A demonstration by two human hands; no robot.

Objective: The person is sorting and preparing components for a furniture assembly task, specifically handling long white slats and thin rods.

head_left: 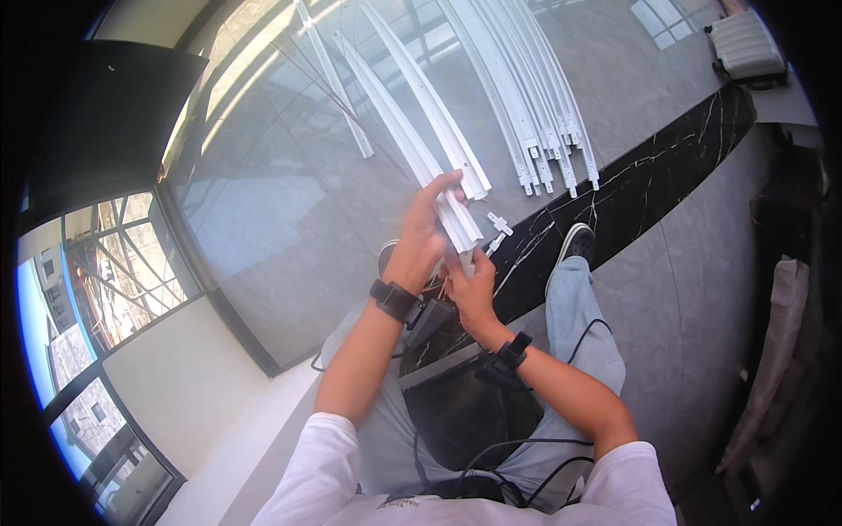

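Observation:
A long white slotted rail (458, 223) runs away from me, its near end raised off the floor. My left hand (423, 230) is closed around it close to that end. Just below, my right hand (474, 294) pinches a small pale piece (467, 260) against the rail's end; the fingers partly cover it. Beside the held rail, another white rail (427, 101) lies with its near end by my left fingertips. Two small white connectors (500, 224) lie on the floor to the right of my hands.
Several white rails with connectors in their ends form a bundle (517, 96) ahead right. One more rail (338, 88) lies ahead left. A black marbled floor strip (649, 153) crosses the grey tiles. A white suitcase (745, 46) stands far right; black cables (526, 441) cross my lap.

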